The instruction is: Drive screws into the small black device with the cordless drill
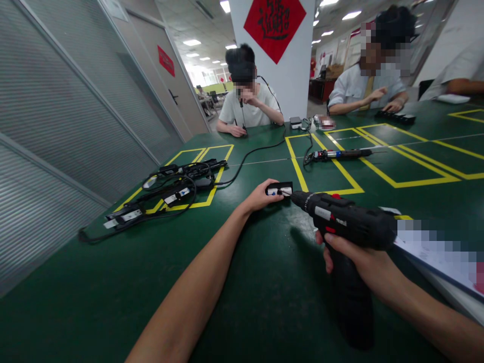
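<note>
My right hand point(359, 259) is wrapped round the grip of a black cordless screwdriver point(340, 219), with its nose pointing left at a small black adapter block point(280, 189) bearing a white label. My left hand point(260, 195) is closed on that block and steadies it on the green table point(264, 282). The tool's bit touches or nearly touches the block's right end.
A heap of black power adapters with cables point(166, 194) lies at the left inside yellow floor-tape boxes. Another screwdriver point(340, 154) lies farther back. Papers point(438, 254) sit at my right. Two people sit at the far side of the table, a third sleeve at far right.
</note>
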`<act>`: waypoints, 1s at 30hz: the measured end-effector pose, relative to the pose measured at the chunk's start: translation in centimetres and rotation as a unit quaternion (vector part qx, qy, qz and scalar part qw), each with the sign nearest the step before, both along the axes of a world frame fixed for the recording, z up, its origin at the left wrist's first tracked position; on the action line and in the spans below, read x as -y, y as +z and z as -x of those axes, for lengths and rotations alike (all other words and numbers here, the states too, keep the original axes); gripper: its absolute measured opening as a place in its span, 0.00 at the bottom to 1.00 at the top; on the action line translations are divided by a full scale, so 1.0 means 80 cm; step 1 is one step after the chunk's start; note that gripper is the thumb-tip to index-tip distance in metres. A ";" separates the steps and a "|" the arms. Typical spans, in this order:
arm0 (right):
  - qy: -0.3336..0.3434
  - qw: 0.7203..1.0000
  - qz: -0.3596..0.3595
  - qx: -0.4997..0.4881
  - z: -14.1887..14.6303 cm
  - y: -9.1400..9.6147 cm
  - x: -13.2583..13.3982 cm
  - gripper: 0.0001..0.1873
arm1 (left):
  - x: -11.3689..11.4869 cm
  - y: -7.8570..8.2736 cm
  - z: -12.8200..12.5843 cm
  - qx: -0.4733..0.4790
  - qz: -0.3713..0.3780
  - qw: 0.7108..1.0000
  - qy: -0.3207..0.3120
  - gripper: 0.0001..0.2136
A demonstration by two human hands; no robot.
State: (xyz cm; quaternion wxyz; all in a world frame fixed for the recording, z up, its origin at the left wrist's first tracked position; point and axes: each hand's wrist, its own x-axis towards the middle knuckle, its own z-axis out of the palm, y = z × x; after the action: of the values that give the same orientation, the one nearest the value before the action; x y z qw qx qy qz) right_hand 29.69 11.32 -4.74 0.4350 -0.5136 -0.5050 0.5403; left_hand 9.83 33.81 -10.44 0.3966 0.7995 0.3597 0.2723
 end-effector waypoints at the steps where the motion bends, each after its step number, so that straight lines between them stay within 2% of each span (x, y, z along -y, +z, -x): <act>1: 0.000 1.000 -0.005 -0.002 0.000 -0.001 0.000 0.11 | 0.000 0.000 0.000 0.000 -0.001 1.000 -0.001 0.26; 16: -0.012 0.999 0.024 0.021 0.002 0.000 0.003 0.14 | -0.002 -0.001 0.000 0.002 -0.002 1.000 -0.005 0.27; 30: -0.016 0.999 0.014 0.044 0.003 0.004 0.003 0.15 | -0.003 -0.003 0.000 0.008 -0.004 1.000 -0.010 0.27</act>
State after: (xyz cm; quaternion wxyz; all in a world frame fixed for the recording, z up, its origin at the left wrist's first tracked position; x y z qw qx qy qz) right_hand 29.48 11.09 -4.42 0.4141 -0.5507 -0.5078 0.5171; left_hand 9.81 34.09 -10.65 0.3992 0.8024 0.3471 0.2763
